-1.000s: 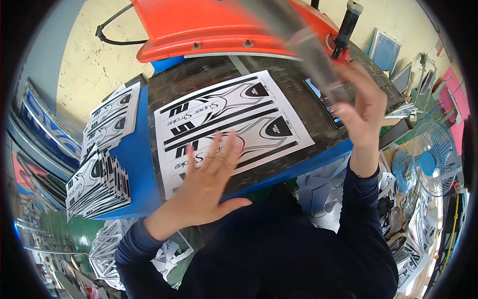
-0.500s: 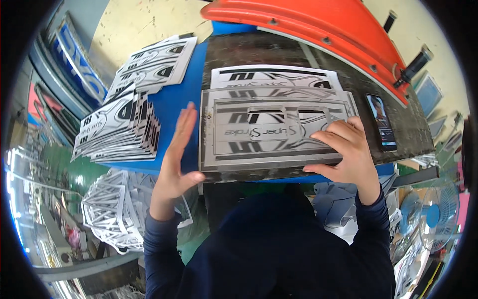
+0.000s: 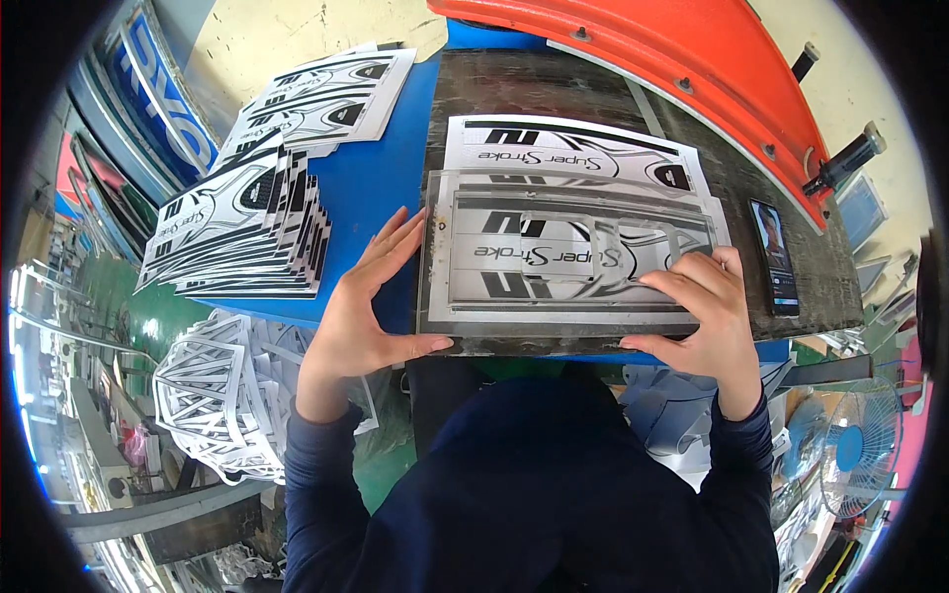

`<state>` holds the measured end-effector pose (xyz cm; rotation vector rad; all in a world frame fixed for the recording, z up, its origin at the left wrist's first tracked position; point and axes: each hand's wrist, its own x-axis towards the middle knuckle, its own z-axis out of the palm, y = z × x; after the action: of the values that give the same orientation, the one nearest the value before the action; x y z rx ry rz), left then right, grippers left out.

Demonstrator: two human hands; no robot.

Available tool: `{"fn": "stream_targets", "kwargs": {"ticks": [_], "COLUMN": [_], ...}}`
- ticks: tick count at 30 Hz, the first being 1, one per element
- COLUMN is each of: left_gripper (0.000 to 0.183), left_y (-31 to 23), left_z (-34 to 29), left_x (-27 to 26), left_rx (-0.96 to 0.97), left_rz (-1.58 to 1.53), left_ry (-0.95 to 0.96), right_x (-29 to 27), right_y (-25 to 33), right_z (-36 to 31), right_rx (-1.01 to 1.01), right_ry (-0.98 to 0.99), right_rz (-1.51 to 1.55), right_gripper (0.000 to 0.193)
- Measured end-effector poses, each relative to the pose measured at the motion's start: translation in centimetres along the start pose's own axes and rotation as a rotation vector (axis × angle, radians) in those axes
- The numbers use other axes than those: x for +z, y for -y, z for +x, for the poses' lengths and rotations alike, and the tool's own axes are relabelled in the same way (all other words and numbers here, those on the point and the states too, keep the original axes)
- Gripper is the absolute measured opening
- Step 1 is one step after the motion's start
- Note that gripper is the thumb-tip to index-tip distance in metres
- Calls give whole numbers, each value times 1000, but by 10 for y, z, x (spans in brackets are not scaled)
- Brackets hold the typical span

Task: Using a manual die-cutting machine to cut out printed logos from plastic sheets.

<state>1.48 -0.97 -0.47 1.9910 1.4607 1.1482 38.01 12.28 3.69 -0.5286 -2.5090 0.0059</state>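
Note:
A clear plastic plate (image 3: 474,314) with two rounded openings and a dark rectangular outline lies over a printed sticker sheet (image 3: 633,150) in black, grey and white. The sheet's far part sticks out beyond the plate. My right hand (image 3: 702,316) grips the plate's right part, fingers bent at an opening and thumb at the near edge. Along the plate's left edge, my left hand (image 3: 361,316) rests with fingers stretched out and its thumb near the front corner. Both lie on a dark, worn board (image 3: 494,84).
Stacked printed sheets (image 3: 227,212) stand on the blue table (image 3: 381,168) at left. A phone (image 3: 774,257) lies right of the plate. A red machine part (image 3: 643,54) with black handles spans the far side. White offcuts (image 3: 222,395) are heaped below left; a fan (image 3: 850,450) stands lower right.
My left hand has moved from beside the plate to touch its left edge. My right hand keeps its grip on the plate. The whole view has shifted slightly.

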Motion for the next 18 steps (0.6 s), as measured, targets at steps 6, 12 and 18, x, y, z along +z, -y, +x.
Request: {"fn": "stream_targets", "kwargs": {"ticks": [6, 12, 18], "left_gripper": [110, 114, 111], "left_y": [-4, -4, -2], "left_z": [4, 5, 4], "left_x": [1, -2, -1], "left_rx": [11, -16, -77], "left_rz": [28, 39, -85], "left_ry": [11, 29, 7], "right_x": [-5, -33, -28], "right_y": [0, -18, -44], "right_z": [-3, -14, -62], "right_rx": [39, 300, 442], "right_ry": [19, 136, 215], "right_rz": [-10, 129, 155], "right_gripper": [60, 115, 124]}}
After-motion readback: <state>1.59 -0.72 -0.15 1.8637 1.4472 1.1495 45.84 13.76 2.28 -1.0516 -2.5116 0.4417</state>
